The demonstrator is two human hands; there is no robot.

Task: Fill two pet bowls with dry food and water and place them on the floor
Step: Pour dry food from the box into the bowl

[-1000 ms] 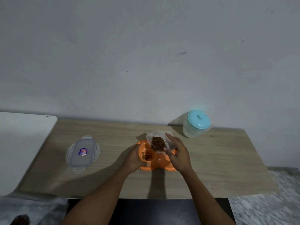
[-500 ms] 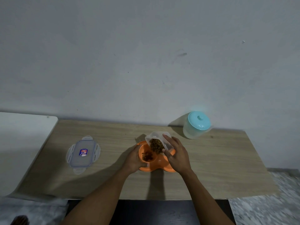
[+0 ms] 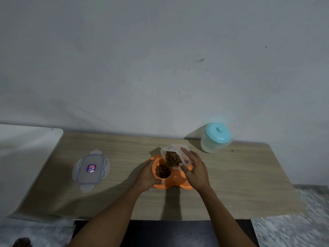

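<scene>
An orange double pet bowl point(image 3: 175, 182) sits mid-table. Its left well holds a pile of brown dry food point(image 3: 162, 171). My left hand point(image 3: 146, 176) grips the bowl's left rim. My right hand point(image 3: 195, 169) holds a clear plastic food container point(image 3: 173, 155) tilted over the left well, with kibble sliding toward its lower edge. The right well is mostly hidden behind my right hand. A clear water jug with a turquoise lid point(image 3: 216, 137) stands at the back right, apart from both hands.
The container's clear snap lid point(image 3: 91, 169) lies flat at the table's left. A white surface point(image 3: 23, 157) adjoins the wooden table point(image 3: 249, 184) on the left. The wall runs right behind the table. Speckled floor point(image 3: 293, 229) shows at the right.
The container has tipped further over the left well, and the pile of kibble in the well has grown. My left hand has stayed on the bowl's rim.
</scene>
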